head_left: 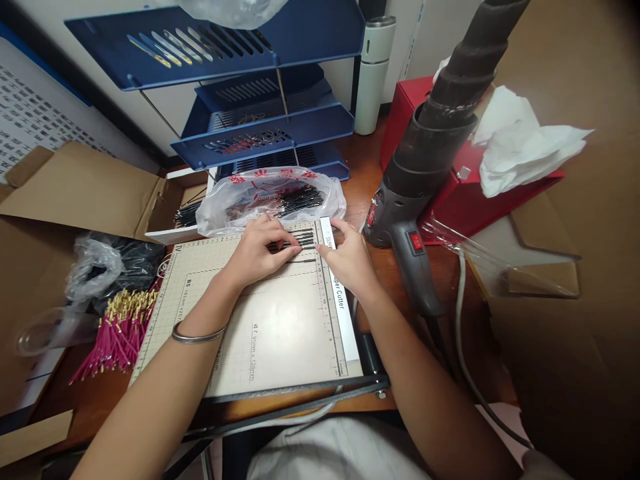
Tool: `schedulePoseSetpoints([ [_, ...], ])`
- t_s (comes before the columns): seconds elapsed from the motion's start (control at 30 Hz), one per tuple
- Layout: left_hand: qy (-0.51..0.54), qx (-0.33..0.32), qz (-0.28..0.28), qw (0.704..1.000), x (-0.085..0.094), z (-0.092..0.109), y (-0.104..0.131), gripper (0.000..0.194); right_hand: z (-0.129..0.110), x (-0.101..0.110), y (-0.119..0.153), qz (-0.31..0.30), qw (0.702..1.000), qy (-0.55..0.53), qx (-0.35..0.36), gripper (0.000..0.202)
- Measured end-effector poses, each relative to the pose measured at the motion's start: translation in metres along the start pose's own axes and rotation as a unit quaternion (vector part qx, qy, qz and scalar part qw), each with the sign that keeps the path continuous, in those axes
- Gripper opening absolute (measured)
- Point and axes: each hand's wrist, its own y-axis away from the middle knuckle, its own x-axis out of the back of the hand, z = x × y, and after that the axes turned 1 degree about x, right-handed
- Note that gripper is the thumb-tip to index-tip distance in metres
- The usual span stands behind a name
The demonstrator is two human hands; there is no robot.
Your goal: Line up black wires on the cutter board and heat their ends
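A cream paper cutter board (280, 333) with printed grid lines lies in front of me. Several thin black strips (305, 238) rest side by side near its top right, their right ends by the ruler edge. My left hand (265, 247) lies over the strips' left part, thumb and fingers pressed together on them. My right hand (347, 257) is at the cutter's right edge, its thumb on the white guide strip (343, 313) and its fingers spread around the far corner. A plastic bag (230, 203) holding black pieces sits just behind the board.
A black heat gun (413, 180) stands right of the board, before a red box (450, 200) with tissues. Blue shelves (320, 123) and a pale bottle (373, 80) are behind. Magenta cords (117, 340) with gold ends and an open carton (85, 193) lie left.
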Motion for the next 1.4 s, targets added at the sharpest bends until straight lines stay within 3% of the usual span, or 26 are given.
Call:
schedulePoseSetpoints([
  [0.4,-0.003,-0.005,0.003,1.0,-0.001,-0.001,0.001,0.021,0.0,0.001,0.0,-0.002,1.0,0.001,-0.001,0.06],
  [0.53,-0.004,-0.013,-0.002,1.0,-0.001,-0.001,0.002,0.022,0.006,-0.001,-0.001,0.013,0.997,-0.074,-0.002,0.054],
  [0.63,0.003,-0.028,0.004,1.0,-0.001,-0.002,0.002,0.021,0.002,0.005,0.0,0.035,0.98,-0.193,-0.012,0.043],
  [0.73,0.009,-0.037,0.013,0.999,-0.002,-0.003,0.003,0.021,-0.01,0.02,0.007,-0.017,0.919,-0.392,-0.037,0.036],
  [0.8,0.01,-0.037,0.016,0.999,-0.002,-0.003,0.003,0.021,-0.016,0.031,0.011,-0.077,0.847,-0.523,-0.048,0.037],
  [0.9,0.007,-0.029,0.016,0.999,-0.001,-0.003,0.003,0.021,-0.017,0.044,0.012,-0.099,0.733,-0.67,-0.057,0.042],
  [1.03,0.008,-0.021,0.016,1.0,0.0,-0.002,0.002,0.023,-0.009,0.047,0.001,-0.112,0.608,-0.781,-0.085,0.052],
  [1.13,0.013,-0.023,0.018,0.999,-0.001,-0.003,0.002,0.023,-0.005,0.047,-0.005,-0.135,0.548,-0.819,-0.102,0.054],
  [1.2,0.014,-0.022,0.018,0.999,-0.002,-0.003,0.003,0.023,-0.006,0.047,-0.004,-0.149,0.533,-0.826,-0.107,0.052],
  [1.27,0.013,-0.021,0.024,0.999,-0.003,-0.005,0.003,0.023,-0.01,0.047,0.001,-0.15,0.541,-0.819,-0.118,0.052],
  [1.4,0.013,-0.018,0.045,0.999,-0.002,-0.006,0.002,0.023,-0.03,0.045,0.021,-0.144,0.616,-0.762,-0.136,0.054],
])
